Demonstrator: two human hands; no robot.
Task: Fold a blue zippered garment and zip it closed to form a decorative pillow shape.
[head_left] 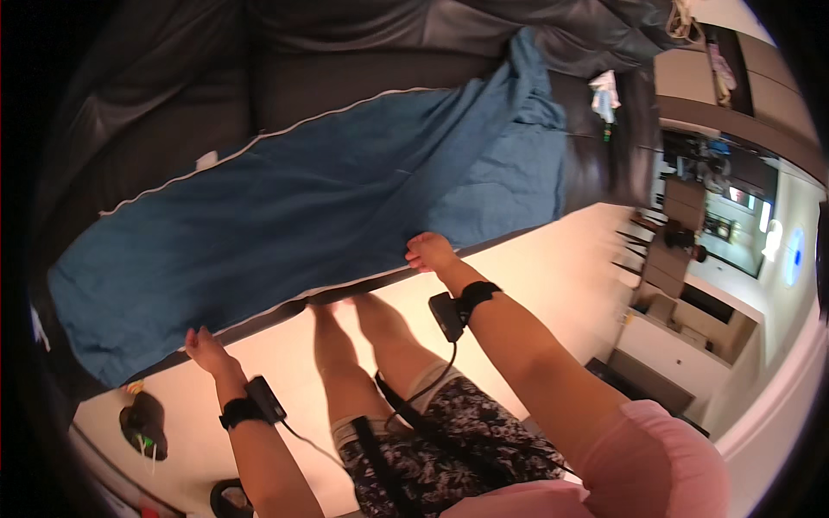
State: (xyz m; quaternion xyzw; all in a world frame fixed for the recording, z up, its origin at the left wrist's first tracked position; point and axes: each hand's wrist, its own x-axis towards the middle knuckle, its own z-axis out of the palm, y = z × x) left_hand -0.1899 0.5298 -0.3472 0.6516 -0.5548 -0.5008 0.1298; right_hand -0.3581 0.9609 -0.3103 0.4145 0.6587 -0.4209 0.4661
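Note:
A blue cloth (278,207) with a pale stitched edge lies spread along the seat of a dark leather sofa (311,81). My left hand (208,351) pinches its near edge toward the left end. Farther right along that same edge, my right hand (430,251) has its fingers closed on the fabric. Between the two hands the pale edge runs along the sofa's front. A diagonal fold crosses the right part of the cloth, and its far right corner (528,58) is bunched against the backrest. At the far edge, a small white tag (207,160) sticks out.
A crumpled printed item (605,94) rests on the sofa's right end. Below is the pale floor (518,298), with a dark bag-like object (144,424) at left. Chairs (631,243) and a dining table (667,252) stand at right. Cabled devices (448,316) are strapped to both wrists.

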